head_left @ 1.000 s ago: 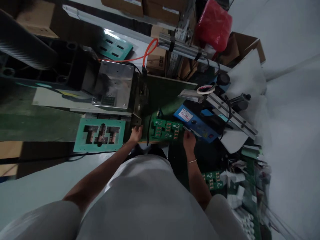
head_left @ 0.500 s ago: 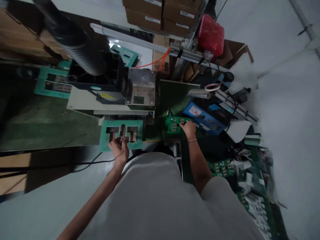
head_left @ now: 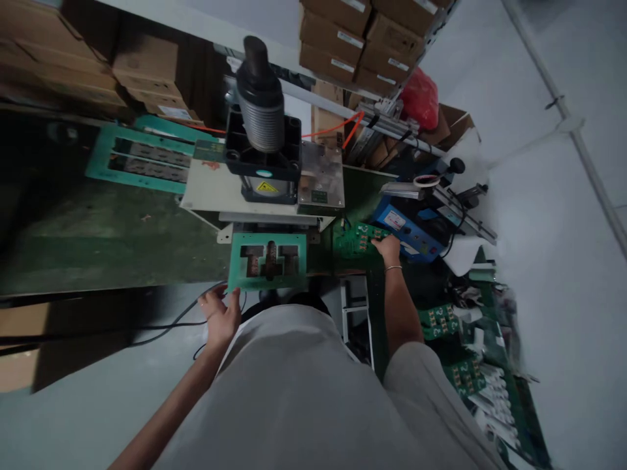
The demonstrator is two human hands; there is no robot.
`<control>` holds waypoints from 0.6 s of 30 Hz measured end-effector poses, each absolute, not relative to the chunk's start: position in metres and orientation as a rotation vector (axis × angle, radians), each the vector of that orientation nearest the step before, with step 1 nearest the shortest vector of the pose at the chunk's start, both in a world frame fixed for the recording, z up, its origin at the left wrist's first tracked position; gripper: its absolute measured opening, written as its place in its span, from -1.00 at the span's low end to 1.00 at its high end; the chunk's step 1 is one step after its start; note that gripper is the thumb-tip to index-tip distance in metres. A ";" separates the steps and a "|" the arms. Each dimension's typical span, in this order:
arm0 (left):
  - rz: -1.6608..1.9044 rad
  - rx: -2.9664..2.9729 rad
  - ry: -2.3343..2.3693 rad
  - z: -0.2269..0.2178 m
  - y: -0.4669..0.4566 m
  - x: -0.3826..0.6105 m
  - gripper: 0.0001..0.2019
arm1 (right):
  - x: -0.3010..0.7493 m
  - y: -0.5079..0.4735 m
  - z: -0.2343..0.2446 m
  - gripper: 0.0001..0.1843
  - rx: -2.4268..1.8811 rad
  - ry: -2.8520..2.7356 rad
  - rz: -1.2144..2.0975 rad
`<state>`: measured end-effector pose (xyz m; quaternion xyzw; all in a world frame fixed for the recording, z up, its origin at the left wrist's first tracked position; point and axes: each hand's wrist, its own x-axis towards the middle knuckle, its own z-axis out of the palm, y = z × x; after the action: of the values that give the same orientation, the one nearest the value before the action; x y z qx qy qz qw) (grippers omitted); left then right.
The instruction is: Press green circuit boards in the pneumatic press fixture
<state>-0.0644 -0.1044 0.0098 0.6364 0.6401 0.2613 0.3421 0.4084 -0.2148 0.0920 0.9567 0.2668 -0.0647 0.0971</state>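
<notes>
My left hand hangs just below the near left corner of a green fixture plate with dark cut-outs; its fingers are loosely spread and hold nothing. The plate lies at the front of a press machine with a ribbed black cylinder on top. To the right my right hand rests on the right edge of a green circuit board; its fingers press down on the board. A thin bracelet sits on that wrist.
A blue control box and a metal rail device stand right of the board. More green boards and white parts lie at the lower right. Long green fixtures lie at the left on the green bench. Cardboard boxes are stacked behind.
My left hand has come off the fixture plate and dropped below its near left corner. My right hand stays on the circuit board. The view has tilted up, showing the press cylinder.
</notes>
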 end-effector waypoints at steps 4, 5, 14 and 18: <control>0.727 1.673 1.724 -0.004 -0.089 -0.086 -0.66 | 0.369 -0.206 0.099 -0.58 2.883 0.890 -0.199; 0.741 1.681 1.744 -0.007 -0.084 -0.090 -0.65 | 0.349 -0.201 0.097 -0.57 2.897 0.949 -0.227; 0.567 2.249 1.136 -0.031 -0.025 -0.093 -0.29 | 0.142 -0.113 0.045 -0.52 2.686 1.273 -0.682; 0.274 2.492 0.745 -0.046 0.007 -0.087 -0.03 | 0.121 -0.092 0.030 -0.56 2.653 1.303 -0.716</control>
<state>-0.0872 0.0069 -0.0460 0.9200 0.2750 0.1013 0.2602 0.1213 -0.0917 0.0304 0.8712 0.4278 -0.2353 0.0502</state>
